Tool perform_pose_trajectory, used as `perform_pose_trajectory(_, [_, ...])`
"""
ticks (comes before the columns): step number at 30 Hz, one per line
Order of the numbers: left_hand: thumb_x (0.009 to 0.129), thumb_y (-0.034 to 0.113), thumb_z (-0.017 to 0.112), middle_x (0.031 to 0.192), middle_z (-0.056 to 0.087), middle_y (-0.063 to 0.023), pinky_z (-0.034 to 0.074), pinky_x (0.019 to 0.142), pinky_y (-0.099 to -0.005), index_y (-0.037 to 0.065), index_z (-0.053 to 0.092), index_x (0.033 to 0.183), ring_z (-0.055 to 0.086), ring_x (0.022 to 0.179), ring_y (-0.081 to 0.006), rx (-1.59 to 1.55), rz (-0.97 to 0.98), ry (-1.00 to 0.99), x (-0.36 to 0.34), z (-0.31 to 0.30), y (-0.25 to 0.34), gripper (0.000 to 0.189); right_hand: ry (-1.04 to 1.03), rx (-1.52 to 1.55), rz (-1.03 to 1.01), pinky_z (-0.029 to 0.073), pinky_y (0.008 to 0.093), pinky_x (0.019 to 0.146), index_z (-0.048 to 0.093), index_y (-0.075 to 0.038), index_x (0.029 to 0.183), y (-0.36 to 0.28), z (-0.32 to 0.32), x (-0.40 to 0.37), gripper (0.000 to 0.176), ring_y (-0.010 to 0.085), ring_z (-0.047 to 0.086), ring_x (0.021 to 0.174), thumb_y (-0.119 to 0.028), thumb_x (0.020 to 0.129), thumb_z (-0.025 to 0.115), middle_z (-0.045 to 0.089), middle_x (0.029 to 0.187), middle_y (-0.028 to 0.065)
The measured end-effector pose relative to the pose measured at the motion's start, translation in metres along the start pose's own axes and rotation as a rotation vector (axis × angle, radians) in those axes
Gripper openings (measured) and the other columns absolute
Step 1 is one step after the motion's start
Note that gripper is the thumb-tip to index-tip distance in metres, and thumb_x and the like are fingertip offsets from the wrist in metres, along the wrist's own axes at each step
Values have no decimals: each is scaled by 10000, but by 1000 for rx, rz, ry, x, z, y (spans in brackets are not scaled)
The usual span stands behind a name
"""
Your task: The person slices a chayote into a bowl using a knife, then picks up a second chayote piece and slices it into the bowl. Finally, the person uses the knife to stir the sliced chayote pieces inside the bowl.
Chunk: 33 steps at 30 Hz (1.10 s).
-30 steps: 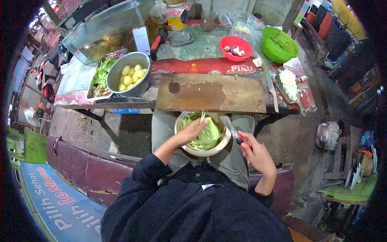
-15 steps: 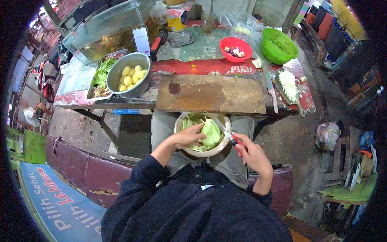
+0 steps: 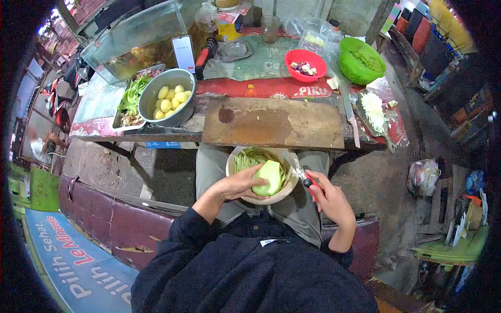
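A pale green peeled vegetable [image 3: 269, 178], which looks like a chayote with a flat cut face, is in my left hand [image 3: 236, 184]. My fingers and thumb wrap its left side, over a cream bowl [image 3: 290, 194] between my thighs. Green shreds [image 3: 249, 158] lie in that bowl. On the bowl's right side, my right hand [image 3: 330, 197] is closed round a knife [image 3: 308, 182] with a red and black handle. Its blade points up and to the left near the rim, apart from the vegetable, and is partly blurred.
A wooden board [image 3: 274, 122] lies along the table's near edge. To its left stands a metal pot [image 3: 188, 107] of peeled potatoes; to its right lies another knife [image 3: 350, 116]. Farther back are a red bowl [image 3: 313, 77], a green basin [image 3: 360, 75] and a phone [image 3: 183, 53].
My left hand has turned the vegetable, so a flat pale face shows now, and brought it slightly down. The knife has moved away from it to the right.
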<state>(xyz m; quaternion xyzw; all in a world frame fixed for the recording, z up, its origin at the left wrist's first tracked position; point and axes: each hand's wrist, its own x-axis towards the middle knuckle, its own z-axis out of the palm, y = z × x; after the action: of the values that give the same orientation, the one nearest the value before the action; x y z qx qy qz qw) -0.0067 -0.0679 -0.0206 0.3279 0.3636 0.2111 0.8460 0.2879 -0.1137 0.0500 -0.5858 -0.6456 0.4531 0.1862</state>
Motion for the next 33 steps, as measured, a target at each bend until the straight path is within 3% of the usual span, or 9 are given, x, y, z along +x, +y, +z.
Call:
perform_pose_trajectory(2, [971, 135, 692, 1456, 543, -151, 542, 987, -403, 36, 374, 1554, 580, 1251, -189, 638, 267, 163, 6, -18, -6, 672, 2, 43, 27, 487, 340, 542, 519, -185, 1465, -1, -3, -1, 402, 152, 576, 529, -185, 1064, 535, 599, 693, 64])
perform_pose_trajectory(5, [942, 128, 722, 1438, 574, -163, 530, 978, -348, 33, 457, 1489, 595, 1247, -208, 849, 734, 398, -2, -9, 32, 616, 42, 75, 18, 488, 323, 536, 509, -174, 1472, -7, -4, 0, 408, 137, 570, 527, -170, 1065, 525, 589, 707, 56])
perform_pose_trajectory(9, [896, 79, 743, 1387, 597, -187, 445, 1070, -410, 33, 558, 1336, 511, 1345, -307, 853, 528, 739, -14, 19, 93, 480, 143, 159, -4, 488, 323, 517, 456, -173, 1506, -7, 4, 8, 444, 138, 572, 513, -172, 1067, 520, 579, 729, 55])
perform_pose_trajectory(12, [859, 197, 788, 1460, 533, -183, 397, 1105, -503, 61, 557, 1375, 471, 1334, -386, 1688, 938, 810, 25, -22, 73, 582, 177, 182, 44, 491, 340, 489, 357, -185, 1551, -13, 14, 16, 509, 152, 590, 493, -196, 1068, 517, 573, 736, 54])
perform_pose_trajectory(19, [886, 228, 769, 1501, 484, -217, 416, 1112, -481, 68, 485, 1485, 499, 1319, -413, 1408, 847, 661, 11, -54, 72, 682, 244, 18, -235, 534, 491, 923, 306, -67, 1540, -9, 68, 52, 526, 450, 680, 1030, -82, 1041, 471, 625, 1224, 291])
perform_pose_trajectory(22, [854, 185, 801, 1415, 538, -216, 451, 1077, -448, 65, 532, 1456, 538, 1272, -413, 1382, 878, 625, 6, -54, 75, 671, 274, -8, -364, 355, 499, 1158, 255, 20, 1534, -29, 85, 64, 561, 474, 414, 1386, 20, 1005, 443, 411, 1475, 311])
perform_pose_trajectory(25, [781, 194, 874, 1217, 592, -166, 529, 924, -403, 42, 643, 1314, 624, 1083, -333, 1300, 999, 664, 11, -32, 70, 601, 337, -124, -420, 486, 556, 979, 230, -20, 1566, -39, 96, 67, 617, 522, 550, 1217, 2, 993, 457, 477, 1412, 341])
perform_pose_trajectory(27, [772, 179, 885, 1149, 601, -126, 551, 854, -352, 35, 671, 1276, 633, 985, -258, 1041, 789, 758, 13, -11, 62, 567, 343, -156, -446, 502, 574, 929, 215, -55, 1583, -39, 100, 67, 663, 526, 589, 1129, 4, 978, 478, 523, 1313, 334])
perform_pose_trajectory(33, [773, 181, 891, 1119, 592, -112, 550, 793, -330, 55, 686, 1282, 620, 924, -224, 1023, 888, 852, 35, -11, 54, 563, 358, -278, -381, 536, 608, 797, 212, -159, 1603, -35, 91, 64, 729, 516, 648, 919, -10, 957, 514, 560, 1142, 292])
